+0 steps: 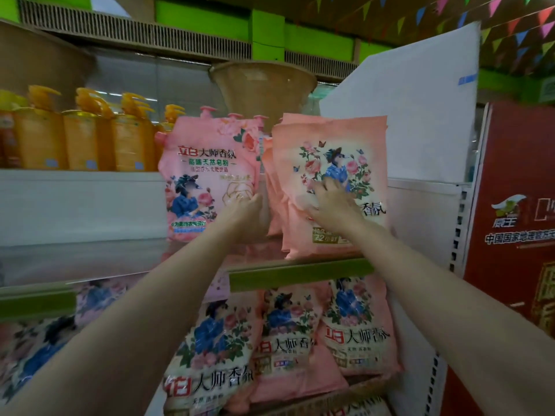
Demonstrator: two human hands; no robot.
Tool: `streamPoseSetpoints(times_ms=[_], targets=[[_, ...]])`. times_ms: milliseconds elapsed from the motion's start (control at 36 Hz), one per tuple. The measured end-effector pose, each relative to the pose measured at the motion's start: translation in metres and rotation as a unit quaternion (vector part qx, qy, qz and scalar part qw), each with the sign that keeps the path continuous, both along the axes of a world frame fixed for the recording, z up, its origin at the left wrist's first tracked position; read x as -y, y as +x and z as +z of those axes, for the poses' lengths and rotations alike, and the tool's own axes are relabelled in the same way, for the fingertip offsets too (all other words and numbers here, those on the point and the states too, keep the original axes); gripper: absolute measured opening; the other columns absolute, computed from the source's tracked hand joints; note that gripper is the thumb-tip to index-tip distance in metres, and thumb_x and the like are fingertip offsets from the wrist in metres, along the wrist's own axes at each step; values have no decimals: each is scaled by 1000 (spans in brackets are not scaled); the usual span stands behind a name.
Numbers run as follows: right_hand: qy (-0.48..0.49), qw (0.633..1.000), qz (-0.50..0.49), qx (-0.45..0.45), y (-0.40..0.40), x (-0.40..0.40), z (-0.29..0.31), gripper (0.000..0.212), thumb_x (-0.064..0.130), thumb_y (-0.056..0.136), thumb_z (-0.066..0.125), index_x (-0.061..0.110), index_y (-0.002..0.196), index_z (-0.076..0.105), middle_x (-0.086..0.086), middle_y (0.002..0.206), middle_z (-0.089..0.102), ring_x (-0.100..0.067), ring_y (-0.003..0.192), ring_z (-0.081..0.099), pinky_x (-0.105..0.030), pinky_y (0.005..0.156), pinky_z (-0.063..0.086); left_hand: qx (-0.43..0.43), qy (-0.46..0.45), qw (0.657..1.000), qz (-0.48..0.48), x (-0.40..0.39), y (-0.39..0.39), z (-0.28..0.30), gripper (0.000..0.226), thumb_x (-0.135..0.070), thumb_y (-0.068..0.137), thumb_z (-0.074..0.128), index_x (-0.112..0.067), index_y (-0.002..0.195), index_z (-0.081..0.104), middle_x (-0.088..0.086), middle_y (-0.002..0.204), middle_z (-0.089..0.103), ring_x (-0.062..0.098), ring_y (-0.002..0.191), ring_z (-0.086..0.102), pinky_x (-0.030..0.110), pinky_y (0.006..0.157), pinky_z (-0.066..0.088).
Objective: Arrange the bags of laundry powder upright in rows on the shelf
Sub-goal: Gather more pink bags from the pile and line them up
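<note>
Bags of laundry powder, pink, soft glossy plastic, printed with roses and a figure in blue. Right hand: fingers spread flat against the face of the front bag of a right-hand stack, pressing, not curled round it; the stack stands upright at the front edge of the middle shelf. The bags behind it show only as thin pink edges, count unclear. Left hand: fingers bent round the right edge of a spouted pouch standing just left of the stack; fingertips hidden behind the pouch, so the grip is only partly seen. More pink caps rise behind the pouch, their bodies concealed. Lower shelf: further bags, leaning and overlapping, cut off by the frame's bottom edge. Far left: orange pump bottles, smooth translucent plastic, in a row on an upper ledge. Behind: tan cone-shaped basket, white board, red printed carton at right, blurred.
</note>
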State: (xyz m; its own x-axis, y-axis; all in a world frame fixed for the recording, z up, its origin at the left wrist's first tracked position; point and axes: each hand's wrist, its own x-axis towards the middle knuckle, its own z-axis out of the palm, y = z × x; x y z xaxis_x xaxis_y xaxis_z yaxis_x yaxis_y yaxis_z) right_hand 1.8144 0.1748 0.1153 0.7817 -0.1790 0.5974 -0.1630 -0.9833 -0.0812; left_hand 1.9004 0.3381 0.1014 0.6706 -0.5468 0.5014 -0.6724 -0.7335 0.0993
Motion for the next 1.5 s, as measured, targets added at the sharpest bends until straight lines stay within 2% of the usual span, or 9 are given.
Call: streamPoseSetpoints(times_ms=[111,306,389,583,917,1139,1222,1361,1500], targets=[[-51,998,38,-5,10,-28,0,55,38,94,47,11,140,34,-10,142,38,-24,129,40,-42,103,40,5,11,999,51,-22,3,4,49,-24,86,56,-4,128,42,15,124,54,30,109,54,33,78,45],[-141,987,75,-34,36,-77,4,63,44,89,53,11,140,33,-13,146,35,-28,135,32,-45,110,32,-3,17,993,113,-76,7,4,43,-24,84,59,-8,123,46,14,121,57,29,105,56,40,86,49],[-133,984,107,-41,50,-105,5,59,44,89,53,11,136,38,-11,144,36,-27,134,31,-45,113,24,-8,31,988,150,-109,11,4,48,-24,85,59,-7,127,44,18,122,55,33,111,54,39,89,45],[-125,971,198,-36,82,-186,4,57,43,88,55,9,131,41,-12,135,42,-28,124,41,-43,101,38,-20,41,965,258,-203,16,4,52,-32,87,59,-8,130,41,18,131,49,34,121,46,42,98,43],[-127,941,314,-20,123,-348,5,54,45,91,50,13,134,39,-9,135,43,-28,125,42,-42,97,37,-3,63,905,421,-378,-2,6,46,-34,87,53,-8,124,47,18,126,52,35,119,46,42,94,43],[-117,922,368,-38,140,-447,1,55,43,90,52,13,135,38,-10,135,42,-30,125,44,-44,98,38,-26,-18,879,476,-471,-17,-4,57,-52,88,52,-12,129,49,14,133,50,32,124,45,38,97,40],[-125,916,378,-35,147,-479,-3,56,45,91,50,15,137,37,-10,137,42,-30,126,45,-46,99,36,-63,-45,862,502,-498,-14,-8,66,-52,86,51,0,127,47,19,131,49,34,123,45,39,97,40],[-128,909,395,-37,160,-522,-9,51,43,92,47,17,135,39,-8,136,43,-29,124,46,-45,98,36,-90,-67,859,499,-532,-1,-13,43,-36,91,49,2,109,59,20,122,54,36,114,50,36,93,41],[-127,905,402,-55,177,-554,-9,54,46,92,46,17,137,37,-8,134,43,-29,124,46,-46,98,34,-121,-67,857,497,-557,17,-14,36,-30,96,40,-8,114,61,22,123,54,33,115,50,32,89,42]])
